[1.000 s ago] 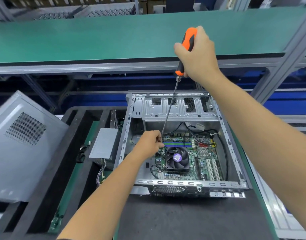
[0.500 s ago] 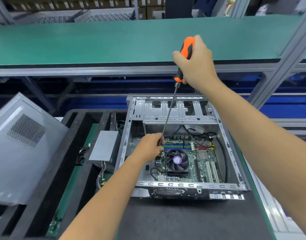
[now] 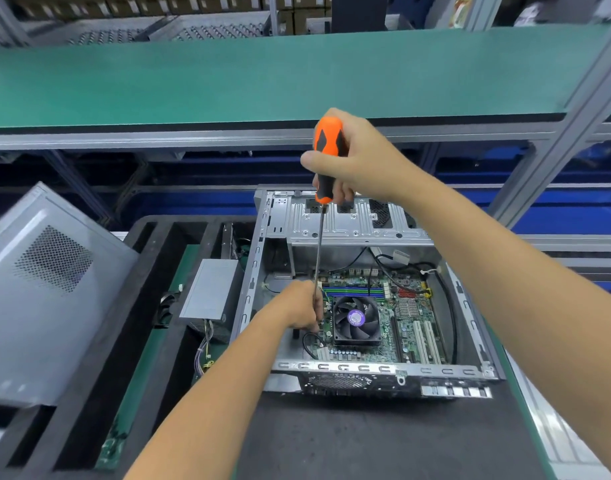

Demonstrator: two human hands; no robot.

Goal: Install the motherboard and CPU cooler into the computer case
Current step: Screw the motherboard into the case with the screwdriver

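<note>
An open silver computer case (image 3: pixel 373 368) lies on the dark mat. Inside it sits the green motherboard (image 3: pixel 404 327) with the black CPU cooler fan (image 3: pixel 356 318) on it. My right hand (image 3: pixel 356 161) grips the orange and black handle of a long screwdriver (image 3: pixel 326 157), held almost upright. Its thin shaft runs down to the cooler's left side. There my left hand (image 3: pixel 302 304) pinches the shaft near the tip. The tip itself is hidden behind my fingers.
A grey case side panel (image 3: pixel 44 292) leans at the left. A silver power supply (image 3: pixel 210 289) with loose wires lies in the black foam tray (image 3: pixel 158 244) left of the case. A green shelf (image 3: pixel 262 74) spans above. Black cables loop along the case's right wall.
The screwdriver has swung from a slant to nearly upright, and my right hand has come lower and leftward. My left hand has slid down along the cooler's left edge.
</note>
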